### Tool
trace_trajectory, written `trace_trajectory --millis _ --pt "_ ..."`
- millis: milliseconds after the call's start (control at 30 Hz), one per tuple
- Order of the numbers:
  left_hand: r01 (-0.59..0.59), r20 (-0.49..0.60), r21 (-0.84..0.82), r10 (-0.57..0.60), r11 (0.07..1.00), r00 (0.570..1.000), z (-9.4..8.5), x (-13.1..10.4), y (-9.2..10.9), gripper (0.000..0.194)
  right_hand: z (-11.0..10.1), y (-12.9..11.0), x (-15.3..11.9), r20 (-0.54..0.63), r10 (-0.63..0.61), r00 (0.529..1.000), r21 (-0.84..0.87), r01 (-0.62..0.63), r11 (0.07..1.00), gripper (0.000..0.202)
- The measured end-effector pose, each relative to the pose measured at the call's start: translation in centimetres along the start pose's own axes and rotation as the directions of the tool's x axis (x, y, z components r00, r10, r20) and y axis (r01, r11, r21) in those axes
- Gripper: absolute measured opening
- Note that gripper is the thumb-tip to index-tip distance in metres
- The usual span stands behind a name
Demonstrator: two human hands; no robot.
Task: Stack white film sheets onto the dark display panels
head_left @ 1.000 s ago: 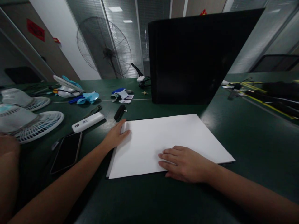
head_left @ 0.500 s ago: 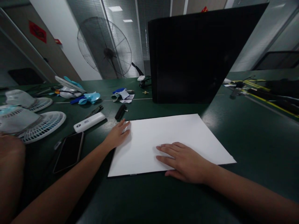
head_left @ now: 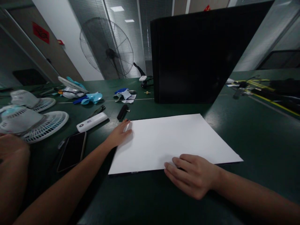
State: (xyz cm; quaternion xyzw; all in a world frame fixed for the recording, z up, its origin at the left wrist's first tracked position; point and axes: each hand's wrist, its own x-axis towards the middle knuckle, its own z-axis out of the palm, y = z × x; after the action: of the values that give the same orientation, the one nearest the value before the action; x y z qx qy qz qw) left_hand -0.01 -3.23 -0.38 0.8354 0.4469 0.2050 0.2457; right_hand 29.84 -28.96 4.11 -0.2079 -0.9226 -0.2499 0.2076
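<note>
A white sheet [head_left: 161, 137] lies on the dark green tabletop, with a dark edge showing beneath it on the near and far sides. My left hand [head_left: 119, 133] rests on the sheet's left side near the far corner, thumb and fingers apart. At the near edge, right of the middle, my right hand [head_left: 194, 175] has its fingers bent, with thumb and index tips drawn together at the sheet's border. How firmly they pinch it cannot be made out.
Left of the sheet lie a phone [head_left: 72, 150], a white power bank [head_left: 92, 122] and a small black object [head_left: 122, 112]. White fans [head_left: 50, 125] stand farther left, beside another person's arm [head_left: 14, 168]. A big black panel [head_left: 199, 59] rises behind the sheet.
My right hand has drawn back from lying flat on the sheet to its near edge, and its fingers have bent together. My left hand stays on the left side.
</note>
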Motion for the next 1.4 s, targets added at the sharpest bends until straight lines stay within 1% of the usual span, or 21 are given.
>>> trace_trajectory --millis 67,133,267,367,433,533,633,700,767,833,867,933,1033,1133,1267,1333,1400 --pt "0.058 -0.033 -0.158 -0.064 0.986 0.997 -0.2 0.2 0.0 0.058 -0.5 0.2 0.0 -0.007 -0.018 1.0 -0.027 0.017 0.999 0.028" --pt "0.076 -0.062 -0.256 -0.095 0.964 0.994 -0.5 0.5 0.1 0.053 -0.9 0.5 -0.2 -0.026 -0.015 1.0 -0.043 0.014 0.999 0.029" --pt "0.081 -0.119 -0.353 -0.131 0.932 0.984 -1.0 0.8 0.1 0.046 -1.5 1.1 -0.6 -0.066 -0.013 0.998 -0.083 0.008 0.997 0.03" --pt "0.098 -0.1 -0.386 -0.147 0.917 0.984 -1.2 0.8 0.1 0.044 -2.2 1.4 -0.8 -0.09 -0.003 0.996 -0.093 -0.005 0.996 0.027" --pt "0.064 -0.054 -0.336 -0.087 0.94 0.995 -1.3 0.6 0.0 0.047 -3.0 1.7 -1.1 -0.095 0.028 0.995 -0.105 -0.038 0.994 0.027" --pt "-0.054 0.015 -0.178 0.058 0.983 0.998 -1.1 0.4 -0.3 0.051 -4.3 2.4 -1.7 -0.096 0.093 0.991 -0.154 -0.107 0.982 0.026" --pt "-0.176 0.018 -0.062 0.178 0.982 0.984 -0.7 0.1 -0.5 0.061 -5.2 3.2 -2.3 -0.093 0.134 0.987 -0.185 -0.15 0.971 0.027" --pt "-0.281 0.006 -0.01 0.281 0.96 0.96 -0.5 0.1 -0.4 0.062 -5.5 3.6 -2.4 -0.103 0.156 0.982 -0.186 -0.173 0.967 0.026" --pt "-0.398 0.017 0.015 0.397 0.917 0.918 -0.4 0.0 -0.2 0.057 -5.6 3.8 -2.4 -0.112 0.18 0.977 -0.178 -0.198 0.964 0.025" --pt "-0.488 0.052 -0.005 0.488 0.873 0.872 -0.4 0.0 0.0 0.054 -5.6 3.9 -2.3 -0.12 0.198 0.973 -0.164 -0.216 0.963 0.024" --pt "-0.513 0.069 -0.025 0.514 0.858 0.855 -0.5 0.0 0.0 0.053 -5.5 3.8 -2.3 -0.118 0.204 0.972 -0.155 -0.221 0.963 0.024" --pt "-0.535 0.081 -0.06 0.538 0.843 0.839 -0.4 0.0 0.1 0.053 -5.4 3.8 -2.4 -0.119 0.221 0.968 -0.135 -0.236 0.962 0.024" --pt "-0.548 0.05 -0.087 0.553 0.832 0.832 -0.3 0.0 0.1 0.05 -4.8 4.0 -2.8 -0.147 0.264 0.953 -0.087 -0.278 0.957 0.023" --pt "-0.55 0.024 -0.104 0.555 0.828 0.831 -0.2 0.1 0.2 0.046 -3.8 4.4 -3.4 -0.185 0.283 0.941 -0.05 -0.297 0.954 0.033" --pt "-0.555 0.014 -0.117 0.56 0.823 0.828 -0.4 -0.2 0.8 0.043 -3.1 4.7 -3.9 -0.191 0.28 0.941 -0.073 -0.298 0.952 0.039" --pt "-0.534 0.026 -0.125 0.541 0.836 0.841 -0.7 -0.5 1.4 0.042 -3.1 4.7 -3.9 -0.191 0.281 0.94 -0.092 -0.302 0.949 0.037" --pt "-0.484 0.059 -0.133 0.494 0.865 0.867 -1.1 -0.8 2.0 0.042 -3.3 4.8 -4.1 -0.197 0.289 0.937 -0.097 -0.312 0.945 0.03"
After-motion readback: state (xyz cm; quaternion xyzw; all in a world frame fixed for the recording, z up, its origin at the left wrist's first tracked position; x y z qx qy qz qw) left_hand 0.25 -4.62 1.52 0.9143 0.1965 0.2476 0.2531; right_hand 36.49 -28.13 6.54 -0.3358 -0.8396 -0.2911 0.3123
